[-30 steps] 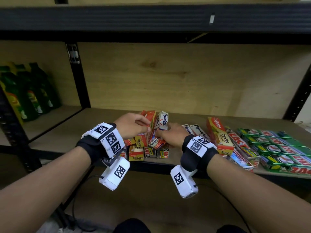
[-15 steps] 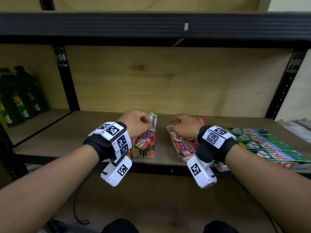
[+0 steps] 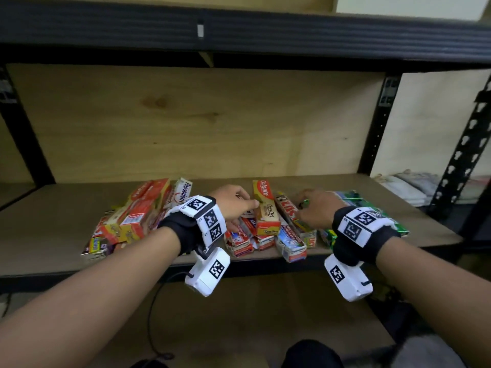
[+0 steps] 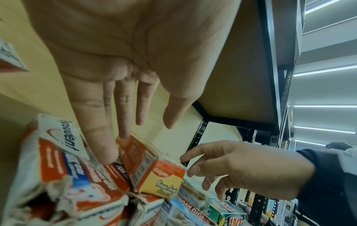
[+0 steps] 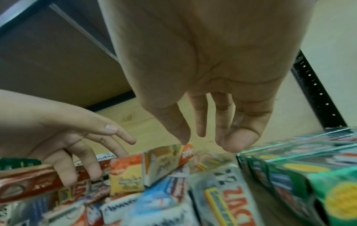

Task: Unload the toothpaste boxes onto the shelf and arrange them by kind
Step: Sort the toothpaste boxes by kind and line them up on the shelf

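Toothpaste boxes lie in groups along the wooden shelf (image 3: 53, 221). A loose pile of red, yellow and white boxes (image 3: 138, 216) is at the left. In the middle, an orange-yellow Colgate box (image 3: 265, 208) (image 4: 154, 172) (image 5: 131, 174) lies on top of red-white Pepsodent boxes (image 3: 239, 240) (image 4: 58, 152). My left hand (image 3: 247, 205) (image 4: 139, 137) has straight fingers that touch this group beside the Colgate box. My right hand (image 3: 305, 205) (image 5: 208, 142) hovers with fingers spread, holding nothing, over a Zact box (image 3: 289, 211) (image 5: 231, 198) and next to the green boxes (image 3: 398, 227) (image 5: 309, 168).
A black shelf beam (image 3: 239, 30) runs close overhead and a plywood back wall closes the bay. A black upright post (image 3: 374, 128) stands at the right, with folded cloth (image 3: 403, 184) beyond it. A cable (image 3: 151, 314) hangs below the shelf edge.
My left hand has left the left pile and moved right to the Colgate box. My right hand has shifted right toward the Zact and green boxes. The view has swung right.
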Available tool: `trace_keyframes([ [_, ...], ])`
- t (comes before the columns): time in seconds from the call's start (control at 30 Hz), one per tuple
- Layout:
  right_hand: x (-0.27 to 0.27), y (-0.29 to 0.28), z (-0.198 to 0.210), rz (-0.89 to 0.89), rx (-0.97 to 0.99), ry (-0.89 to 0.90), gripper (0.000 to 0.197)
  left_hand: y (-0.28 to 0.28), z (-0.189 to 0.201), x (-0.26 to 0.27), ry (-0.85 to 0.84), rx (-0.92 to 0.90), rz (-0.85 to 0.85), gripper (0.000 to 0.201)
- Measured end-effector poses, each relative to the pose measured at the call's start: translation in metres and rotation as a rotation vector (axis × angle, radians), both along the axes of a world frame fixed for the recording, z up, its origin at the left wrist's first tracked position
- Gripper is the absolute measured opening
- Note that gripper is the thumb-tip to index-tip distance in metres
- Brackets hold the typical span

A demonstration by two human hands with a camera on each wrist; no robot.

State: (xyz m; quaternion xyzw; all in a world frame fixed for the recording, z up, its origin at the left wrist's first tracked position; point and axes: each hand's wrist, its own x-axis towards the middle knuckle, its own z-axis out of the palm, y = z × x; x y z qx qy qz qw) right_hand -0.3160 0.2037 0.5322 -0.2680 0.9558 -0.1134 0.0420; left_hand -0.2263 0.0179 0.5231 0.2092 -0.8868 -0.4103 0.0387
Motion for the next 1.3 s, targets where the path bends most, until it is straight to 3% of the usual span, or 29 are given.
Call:
trace_keyframes([
  [0.17,-0.009,0.008,-0.022,-0.033,-0.036,-0.148,0.049,0.021,-0.011,-0.020,-0.073,0.010,-0.023,0.049],
  [0.3,-0.013,0.006,-0.030,-0.042,-0.069,-0.126,0.057,0.027,-0.017,-0.031,-0.087,-0.074,-0.011,0.060],
  [0.43,-0.019,0.005,-0.031,-0.075,-0.090,-0.123,0.052,0.025,-0.015,-0.038,-0.098,0.020,-0.008,0.027],
  [0.6,-0.018,0.009,-0.024,-0.100,-0.118,-0.186,0.059,0.019,-0.013,-0.036,-0.136,0.301,0.047,0.033],
  [0.73,-0.014,0.009,-0.016,-0.124,-0.222,-0.266,0.044,0.014,-0.011,-0.027,-0.101,0.450,0.099,0.036],
  [0.93,-0.004,0.013,0.004,-0.174,-0.332,-0.275,0.029,0.009,-0.006,-0.012,-0.039,0.491,0.153,0.032],
  [1.03,0.002,0.015,0.013,-0.182,-0.386,-0.253,0.028,0.006,0.001,-0.005,0.016,0.505,0.161,0.032],
  [1.13,0.009,0.011,0.020,-0.182,-0.437,-0.246,0.029,0.002,0.011,0.006,0.052,0.503,0.159,0.018],
  [1.3,0.022,-0.008,0.028,-0.158,-0.609,-0.327,0.033,-0.013,0.031,0.029,0.104,0.510,0.166,0.016],
])
